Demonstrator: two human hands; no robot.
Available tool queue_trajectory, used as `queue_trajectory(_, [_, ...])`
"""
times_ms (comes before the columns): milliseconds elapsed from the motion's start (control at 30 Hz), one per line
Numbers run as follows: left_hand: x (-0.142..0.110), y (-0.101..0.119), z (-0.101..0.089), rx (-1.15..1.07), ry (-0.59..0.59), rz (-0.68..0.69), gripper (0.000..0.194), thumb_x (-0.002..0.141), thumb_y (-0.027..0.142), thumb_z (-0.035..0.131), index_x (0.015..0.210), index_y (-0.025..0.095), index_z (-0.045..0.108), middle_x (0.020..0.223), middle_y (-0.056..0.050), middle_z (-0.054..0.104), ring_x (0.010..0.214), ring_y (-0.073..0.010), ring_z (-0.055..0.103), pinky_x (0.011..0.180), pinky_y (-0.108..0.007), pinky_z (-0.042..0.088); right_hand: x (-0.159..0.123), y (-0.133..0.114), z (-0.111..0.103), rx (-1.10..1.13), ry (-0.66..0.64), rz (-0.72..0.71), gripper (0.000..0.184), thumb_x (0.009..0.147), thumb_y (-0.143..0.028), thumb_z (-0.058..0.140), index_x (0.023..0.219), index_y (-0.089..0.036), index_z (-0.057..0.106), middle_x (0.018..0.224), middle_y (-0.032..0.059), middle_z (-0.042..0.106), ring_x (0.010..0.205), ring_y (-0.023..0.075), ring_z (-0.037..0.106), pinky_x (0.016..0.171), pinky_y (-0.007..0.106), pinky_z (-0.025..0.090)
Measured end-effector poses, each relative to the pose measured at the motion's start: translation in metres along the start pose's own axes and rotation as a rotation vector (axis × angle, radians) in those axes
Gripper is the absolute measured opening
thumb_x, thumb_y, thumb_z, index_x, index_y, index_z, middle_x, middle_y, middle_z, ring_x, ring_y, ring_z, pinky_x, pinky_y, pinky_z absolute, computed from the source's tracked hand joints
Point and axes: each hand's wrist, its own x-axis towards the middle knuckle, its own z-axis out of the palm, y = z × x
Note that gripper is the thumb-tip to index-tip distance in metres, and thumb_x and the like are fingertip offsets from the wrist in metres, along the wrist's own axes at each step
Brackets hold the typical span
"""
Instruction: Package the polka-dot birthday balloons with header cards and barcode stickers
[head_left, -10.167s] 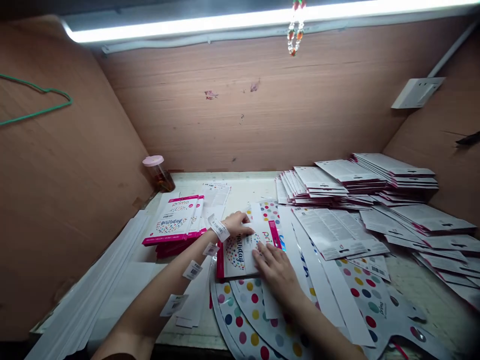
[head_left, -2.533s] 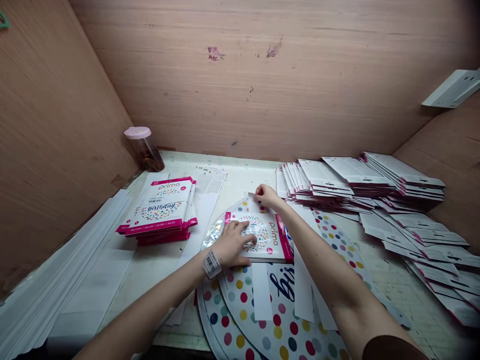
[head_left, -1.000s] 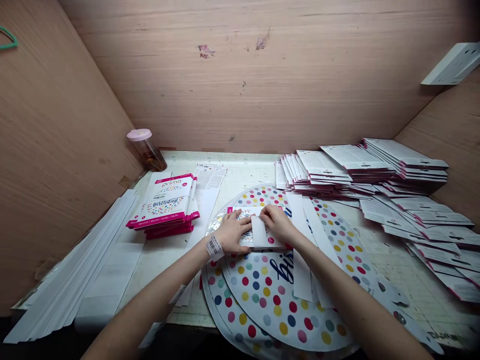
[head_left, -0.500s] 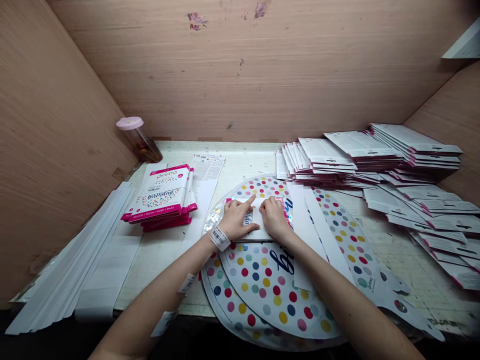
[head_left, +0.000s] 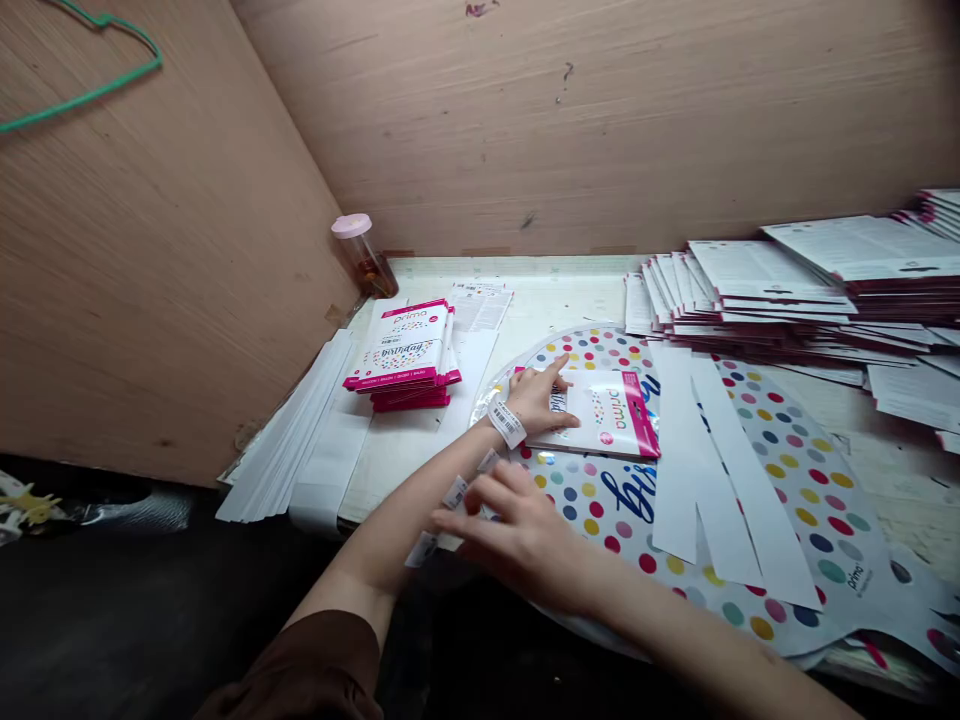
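Observation:
My left hand (head_left: 540, 400) lies with fingers spread on a white and pink balloon packet (head_left: 604, 415) printed "prima", pressing it against the table pile. Barcode stickers cling to my left arm: one sticker (head_left: 507, 422) at the wrist, more along the forearm. My right hand (head_left: 517, 530) hovers beside that forearm, fingers loosely bent and apart, with nothing visible in them. Its fingertips are close to the stickers; whether they touch one I cannot tell. Under the packet are flat dotted foil balloons (head_left: 600, 500) with blue lettering.
A stack of packets (head_left: 405, 345) stands left of my left hand, by white paper strips (head_left: 300, 430). Behind it is a lidded bottle (head_left: 367, 260). More packets (head_left: 772, 290) pile up at the right. White strips (head_left: 675, 450) lie on the balloons. A green hanger (head_left: 112, 90) hangs on the left panel.
My right hand has left the packet and moved back and left to my left forearm. My left hand stays on the packet. The view has swung left.

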Motion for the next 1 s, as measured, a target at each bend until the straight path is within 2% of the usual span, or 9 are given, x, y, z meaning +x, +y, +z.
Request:
queue_trajectory(100, [-0.001,0.003,-0.001,-0.037,0.000,-0.007,0.114,0.066,0.041,0.083,0.154,0.030,0.012,0.122,0.000,0.066,0.117,-0.0293,0.047,0.106,-0.046,0.022,-0.004,-0.016,0.027,-0.097,-0.031,-0.015,0.032,0.095,-0.018,0.049,0.125,-0.020,0.058,0.096,0.0075,0.063,0.088,0.0220,0.047,0.078,0.038,0.042])
queue_trajectory(233, [-0.002,0.003,-0.001,-0.072,0.004,-0.011,0.113,0.065,0.040,0.084,0.153,0.029,0.016,0.122,0.001,0.066,0.118,-0.0294,0.046,0.107,-0.045,0.020,-0.007,-0.016,0.041,-0.045,-0.007,0.040,0.018,0.095,-0.020,0.051,0.105,-0.023,0.066,0.097,0.0046,0.063,0.091,0.0203,0.047,0.083,0.038,0.038])
queue_trajectory(333, [-0.002,0.001,-0.001,-0.076,0.005,-0.012,0.111,0.065,0.042,0.083,0.153,0.028,0.018,0.123,0.000,0.066,0.120,-0.0297,0.046,0.107,-0.046,0.020,-0.008,-0.016,0.040,-0.027,-0.008,0.063,0.016,0.095,-0.017,0.050,0.090,-0.021,0.064,0.098,0.0036,0.063,0.092,0.0187,0.047,0.085,0.037,0.037])
queue_trajectory(567, [-0.001,-0.001,-0.001,-0.084,0.021,-0.007,0.108,0.065,0.040,0.084,0.152,0.029,0.021,0.123,-0.001,0.066,0.119,-0.0301,0.048,0.107,-0.048,0.021,-0.042,-0.033,0.043,0.006,0.006,-0.090,0.018,0.096,-0.016,0.044,0.090,-0.016,0.061,0.091,0.0029,0.065,0.092,0.0174,0.050,0.088,0.036,0.038])
queue_trajectory(700, [-0.001,-0.002,-0.002,-0.095,0.027,0.000,0.109,0.063,0.038,0.084,0.152,0.029,0.022,0.124,-0.002,0.065,0.119,-0.0315,0.047,0.106,-0.049,0.022,-0.057,-0.033,0.017,0.220,-0.011,-0.069,0.014,0.098,-0.022,0.044,0.092,-0.020,0.056,0.086,0.0007,0.067,0.093,0.0160,0.054,0.086,0.031,0.043])
queue_trajectory(767, [-0.001,-0.003,-0.001,-0.099,0.032,0.003,0.109,0.063,0.038,0.083,0.152,0.028,0.022,0.124,-0.003,0.065,0.119,-0.0320,0.048,0.106,-0.049,0.022,-0.055,-0.012,-0.012,0.335,0.006,0.177,0.011,0.097,-0.024,0.046,0.092,-0.022,0.055,0.084,0.0015,0.065,0.089,0.0159,0.056,0.081,0.030,0.046])
queue_trajectory(867, [-0.001,-0.004,0.002,-0.102,0.049,0.007,0.106,0.066,0.039,0.080,0.153,0.028,0.021,0.124,-0.004,0.065,0.118,-0.0314,0.049,0.106,-0.048,0.023,-0.048,0.052,-0.057,0.352,0.125,0.640,0.008,0.089,-0.030,0.058,0.089,-0.023,0.054,0.086,0.0030,0.060,0.082,0.0167,0.056,0.076,0.032,0.048])
queue_trajectory(900, [-0.001,-0.005,0.003,-0.102,0.057,0.006,0.104,0.067,0.038,0.079,0.153,0.028,0.021,0.124,-0.004,0.065,0.117,-0.0312,0.049,0.106,-0.048,0.023,-0.046,0.078,-0.067,0.342,0.172,0.731,0.016,0.085,-0.034,0.063,0.087,-0.023,0.052,0.084,0.0022,0.058,0.080,0.0166,0.056,0.074,0.032,0.047])
queue_trajectory(1000, [-0.001,-0.005,0.004,-0.099,0.070,-0.006,0.102,0.067,0.035,0.077,0.152,0.029,0.021,0.123,-0.004,0.065,0.117,-0.0314,0.050,0.107,-0.049,0.023,-0.042,0.148,-0.077,0.338,0.179,0.791,0.029,0.078,-0.046,0.064,0.082,-0.023,0.045,0.076,-0.0009,0.052,0.066,0.0142,0.050,0.062,0.029,0.045])
